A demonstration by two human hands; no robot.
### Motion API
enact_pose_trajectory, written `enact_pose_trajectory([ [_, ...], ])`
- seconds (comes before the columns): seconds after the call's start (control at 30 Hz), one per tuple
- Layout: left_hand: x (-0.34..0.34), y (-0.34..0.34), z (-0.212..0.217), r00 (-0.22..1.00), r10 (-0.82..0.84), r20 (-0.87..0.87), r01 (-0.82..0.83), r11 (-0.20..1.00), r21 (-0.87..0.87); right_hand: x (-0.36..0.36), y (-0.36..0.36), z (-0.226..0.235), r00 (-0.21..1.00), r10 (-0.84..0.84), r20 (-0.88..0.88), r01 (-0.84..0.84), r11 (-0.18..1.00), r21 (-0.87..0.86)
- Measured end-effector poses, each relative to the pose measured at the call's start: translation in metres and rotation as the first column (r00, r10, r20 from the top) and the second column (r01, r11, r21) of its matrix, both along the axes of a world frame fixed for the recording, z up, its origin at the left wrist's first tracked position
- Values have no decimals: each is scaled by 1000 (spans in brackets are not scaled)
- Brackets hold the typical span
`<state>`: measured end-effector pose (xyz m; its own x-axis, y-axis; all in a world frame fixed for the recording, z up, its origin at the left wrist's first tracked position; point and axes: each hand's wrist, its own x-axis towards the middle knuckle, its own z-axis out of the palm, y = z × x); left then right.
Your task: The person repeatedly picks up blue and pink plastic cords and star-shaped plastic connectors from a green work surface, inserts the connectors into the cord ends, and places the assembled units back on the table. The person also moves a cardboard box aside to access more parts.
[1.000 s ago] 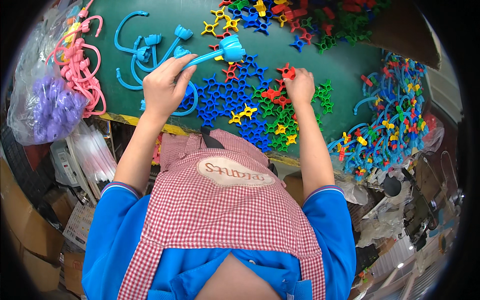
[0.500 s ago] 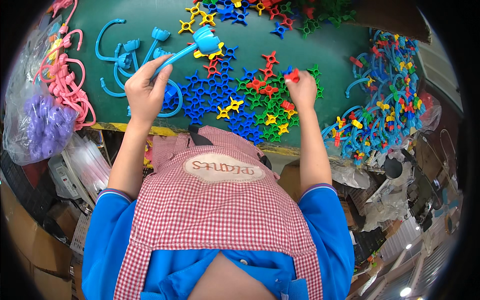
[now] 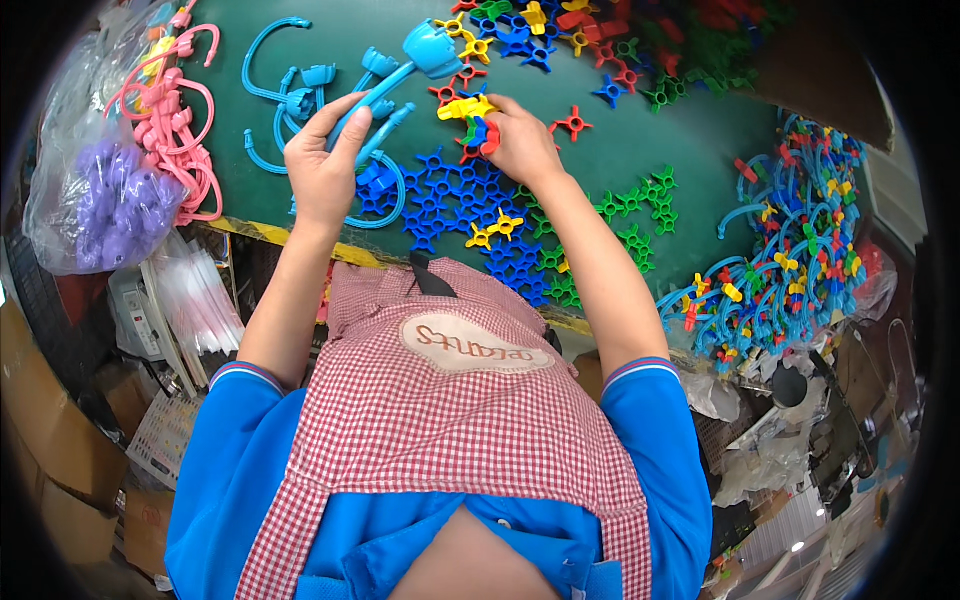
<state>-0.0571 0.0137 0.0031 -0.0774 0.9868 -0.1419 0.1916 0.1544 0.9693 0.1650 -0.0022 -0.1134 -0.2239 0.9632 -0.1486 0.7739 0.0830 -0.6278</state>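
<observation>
My left hand [image 3: 325,165] grips a light blue plastic wand with a cup-shaped head [image 3: 432,47], held slanting up to the right over the green table [image 3: 640,140]. My right hand [image 3: 520,140] is closed on a small stack of star-shaped plastic pieces [image 3: 478,128], yellow, blue and red, just below the wand's head. Loose blue star pieces [image 3: 455,195] lie under both hands, with green ones [image 3: 640,205] to the right.
More blue curved wands [image 3: 290,90] lie at left. Pink hooks [image 3: 175,120] and a bag of purple parts [image 3: 110,205] sit at far left. A heap of finished blue pieces with coloured stars [image 3: 790,260] fills the right. Mixed stars [image 3: 600,40] lie at the back.
My right hand has moved left from the red and green stars to beside the wand's head, now holding stacked stars. The left hand kept its grip on the wand.
</observation>
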Motion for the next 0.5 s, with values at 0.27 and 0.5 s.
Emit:
enact_pose_trajectory([
  [0.27,3,-6,-14,954,-65,294,135,964,-227,23,-33,70,726,-426,-540,78,831,-551],
  [0.5,11,-1,-5,894,-283,349,330,940,-84,47,-52,96,693,-373,-617,26,868,-495],
])
